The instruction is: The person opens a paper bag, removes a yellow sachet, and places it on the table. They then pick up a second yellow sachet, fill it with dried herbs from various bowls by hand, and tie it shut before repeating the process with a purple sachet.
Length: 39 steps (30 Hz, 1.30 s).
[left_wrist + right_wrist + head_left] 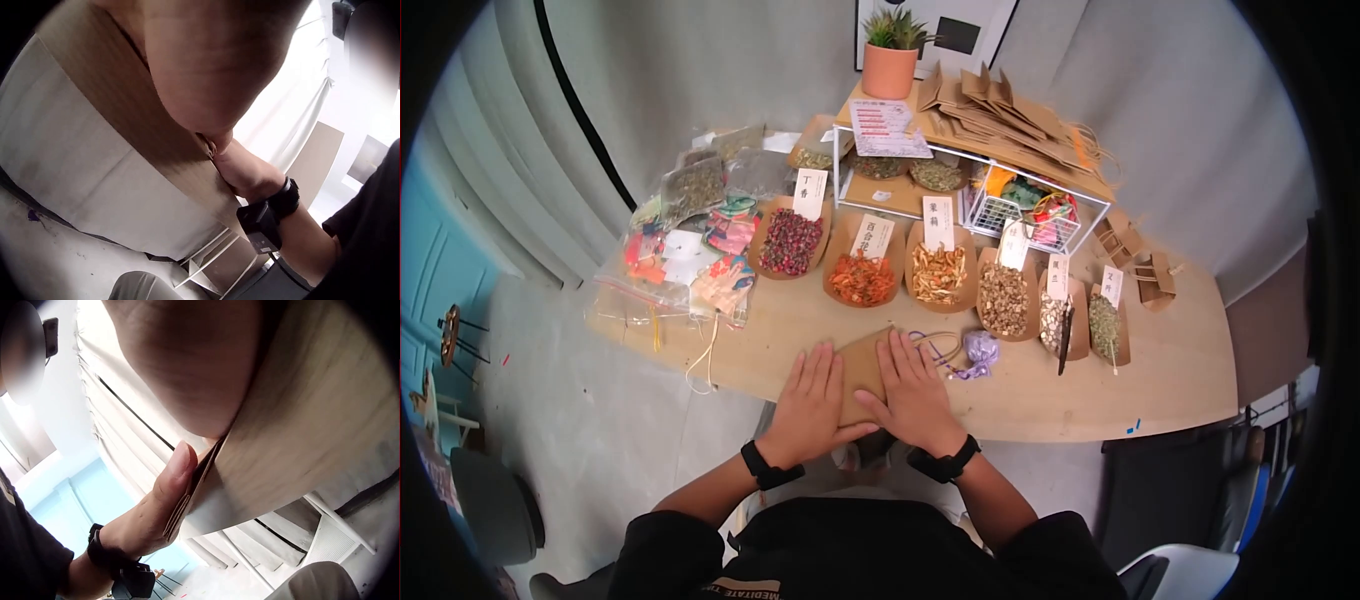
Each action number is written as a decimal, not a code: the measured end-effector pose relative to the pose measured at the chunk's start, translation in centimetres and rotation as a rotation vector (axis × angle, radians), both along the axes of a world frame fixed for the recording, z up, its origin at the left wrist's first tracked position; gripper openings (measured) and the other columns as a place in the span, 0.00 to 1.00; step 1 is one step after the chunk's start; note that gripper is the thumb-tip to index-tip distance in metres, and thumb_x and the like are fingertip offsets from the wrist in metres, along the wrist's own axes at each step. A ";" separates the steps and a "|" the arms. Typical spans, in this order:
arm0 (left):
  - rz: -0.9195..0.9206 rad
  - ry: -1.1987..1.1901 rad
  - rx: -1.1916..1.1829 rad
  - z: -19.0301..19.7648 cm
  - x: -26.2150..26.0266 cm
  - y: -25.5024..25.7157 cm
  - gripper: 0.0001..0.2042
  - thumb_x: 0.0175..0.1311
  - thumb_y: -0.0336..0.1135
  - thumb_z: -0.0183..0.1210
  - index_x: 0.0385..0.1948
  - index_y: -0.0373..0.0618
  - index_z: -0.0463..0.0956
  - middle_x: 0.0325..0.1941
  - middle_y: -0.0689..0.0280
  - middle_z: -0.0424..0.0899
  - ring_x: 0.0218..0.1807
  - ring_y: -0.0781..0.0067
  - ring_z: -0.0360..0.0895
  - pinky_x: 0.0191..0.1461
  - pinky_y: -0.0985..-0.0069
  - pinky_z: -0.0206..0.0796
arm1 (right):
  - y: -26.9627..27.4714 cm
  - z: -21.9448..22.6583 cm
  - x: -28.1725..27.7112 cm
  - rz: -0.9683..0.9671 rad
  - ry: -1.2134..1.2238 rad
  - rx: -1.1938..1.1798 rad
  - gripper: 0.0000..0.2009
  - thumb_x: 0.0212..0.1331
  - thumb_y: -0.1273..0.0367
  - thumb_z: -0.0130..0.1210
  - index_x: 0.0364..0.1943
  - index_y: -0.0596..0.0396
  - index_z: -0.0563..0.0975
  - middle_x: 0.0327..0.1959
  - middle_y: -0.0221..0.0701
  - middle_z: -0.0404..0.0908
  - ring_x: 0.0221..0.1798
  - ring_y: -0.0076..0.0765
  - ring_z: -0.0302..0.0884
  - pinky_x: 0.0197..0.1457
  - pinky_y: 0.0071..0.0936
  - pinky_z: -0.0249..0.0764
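Observation:
A flat brown kraft paper piece [862, 368], perhaps a folded bag, lies at the table's front edge in the head view. My left hand [808, 405] rests on its left side, fingers straight, and my right hand [910, 392] lies flat on its right side. Both thumbs point inward over the paper's lower part. In the right wrist view, folded paper layers [199, 481] show by the left hand's thumb [178, 465]. A purple pouch [980, 350] with cords lies right of my right hand.
Behind stand paper trays of dried petals [790, 242], orange flowers [863, 280] and other herbs, with labels. Plastic bags [695, 190] lie at the left. A shelf [970, 152] holds a potted plant [890, 70] and brown paper bags [1000, 115].

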<state>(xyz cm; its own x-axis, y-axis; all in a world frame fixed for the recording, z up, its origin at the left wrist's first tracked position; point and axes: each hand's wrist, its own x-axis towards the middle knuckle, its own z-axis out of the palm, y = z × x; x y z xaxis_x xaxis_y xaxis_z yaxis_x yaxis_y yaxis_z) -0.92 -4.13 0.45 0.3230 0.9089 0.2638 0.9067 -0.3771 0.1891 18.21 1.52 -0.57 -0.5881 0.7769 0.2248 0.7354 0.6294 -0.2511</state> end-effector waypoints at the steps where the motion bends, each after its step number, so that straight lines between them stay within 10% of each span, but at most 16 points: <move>1: -0.007 -0.040 -0.009 0.2 -0.1 0.0 0.48 0.55 0.67 0.56 0.59 0.22 0.62 0.66 0.38 0.63 0.71 0.40 0.58 0.75 0.50 0.43 | 0.0 0.0 0.0 0.004 0.000 -0.002 0.40 0.64 0.43 0.45 0.67 0.66 0.62 0.71 0.54 0.57 0.77 0.53 0.48 0.77 0.49 0.41; 10: 0.103 -0.746 -0.217 1.1 -1.1 -2.3 0.36 0.50 0.37 0.72 0.63 0.39 0.66 0.55 0.49 0.76 0.55 0.56 0.76 0.58 0.62 0.68 | -3.4 3.2 1.0 -0.055 0.120 0.046 0.44 0.55 0.45 0.61 0.67 0.63 0.61 0.71 0.58 0.53 0.74 0.69 0.48 0.74 0.60 0.43; 14: 0.146 -1.032 -0.123 -1.1 -2.7 -5.1 0.33 0.50 0.29 0.73 0.60 0.36 0.69 0.43 0.56 0.83 0.46 0.69 0.81 0.49 0.73 0.74 | -7.2 3.4 3.0 -0.117 0.471 0.248 0.37 0.51 0.60 0.70 0.62 0.61 0.66 0.66 0.51 0.62 0.64 0.56 0.64 0.62 0.46 0.68; 17: 0.129 -1.381 -0.021 0.2 -2.3 -5.9 0.30 0.49 0.25 0.73 0.56 0.34 0.70 0.42 0.57 0.84 0.44 0.73 0.81 0.47 0.76 0.75 | -9.4 4.2 1.9 -0.333 1.174 -0.089 0.31 0.55 0.65 0.69 0.60 0.59 0.67 0.56 0.41 0.72 0.57 0.38 0.73 0.50 0.30 0.75; 21: 0.124 -1.512 -0.078 3.1 -1.1 -5.4 0.30 0.48 0.21 0.73 0.55 0.32 0.69 0.43 0.54 0.84 0.45 0.73 0.82 0.47 0.76 0.75 | -7.1 9.9 2.6 -0.356 1.144 -0.878 0.21 0.60 0.72 0.64 0.55 0.59 0.70 0.42 0.28 0.79 0.35 0.14 0.75 0.34 0.14 0.70; 29: 0.012 -1.760 0.100 5.9 2.2 -0.6 0.30 0.61 0.24 0.63 0.64 0.35 0.58 0.42 0.59 0.84 0.45 0.76 0.80 0.49 0.82 0.72 | 3.4 15.6 8.0 -0.354 1.138 -0.349 0.09 0.64 0.66 0.60 0.40 0.57 0.78 0.29 0.23 0.80 0.26 0.12 0.72 0.29 0.13 0.67; 32: 0.118 -1.711 0.021 1.9 1.8 1.6 0.26 0.65 0.26 0.60 0.63 0.35 0.60 0.38 0.64 0.83 0.39 0.82 0.78 0.42 0.85 0.70 | 15.8 16.1 14.9 -0.196 1.557 -0.245 0.07 0.65 0.66 0.59 0.33 0.52 0.78 0.23 0.21 0.75 0.24 0.16 0.71 0.23 0.14 0.65; 39: 0.256 -1.471 -0.048 -3.5 1.3 3.1 0.15 0.66 0.28 0.59 0.52 0.36 0.73 0.27 0.71 0.79 0.26 0.89 0.72 0.29 0.88 0.65 | 35.4 20.0 21.8 -0.653 1.621 -0.216 0.05 0.64 0.69 0.57 0.37 0.57 0.77 0.30 0.26 0.79 0.27 0.21 0.76 0.23 0.13 0.77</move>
<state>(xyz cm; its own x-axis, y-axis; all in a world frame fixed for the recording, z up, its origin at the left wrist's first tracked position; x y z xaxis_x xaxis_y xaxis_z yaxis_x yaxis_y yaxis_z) 0.39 -1.02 -3.04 -0.3641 0.9152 0.1725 -0.0621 -0.2086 0.9760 40.05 36.93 19.48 0.4946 0.8649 0.0854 -0.2220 0.2208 -0.9497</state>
